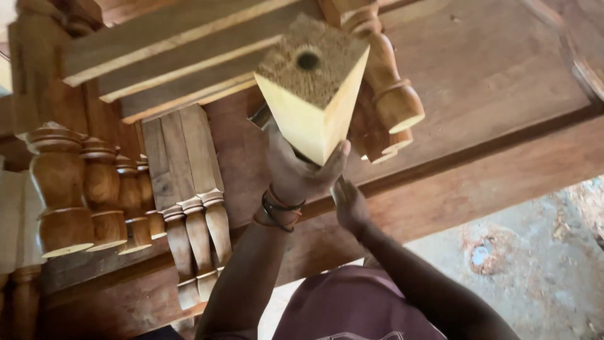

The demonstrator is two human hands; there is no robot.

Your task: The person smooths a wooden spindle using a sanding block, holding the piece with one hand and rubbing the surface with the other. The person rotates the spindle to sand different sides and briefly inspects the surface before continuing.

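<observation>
One square pale wooden post [311,94], a hole drilled in its end, is gripped from below by the left hand [296,173], fingers closed round it. Just beside it the right hand [350,204] is seen; its openness cannot be told. Several turned balusters [60,189] are stacked on a wooden bench [491,126]'s left edge, above a dusty floor [535,264].

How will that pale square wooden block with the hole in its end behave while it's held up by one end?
The square wooden block looks solid and stiff, so no flexing. It is thick, so probably heavy and top-heavy above the left hand, apt to tip. Flat faces should not roll; the smooth sides may slip, with the right hand steadying below.
</observation>
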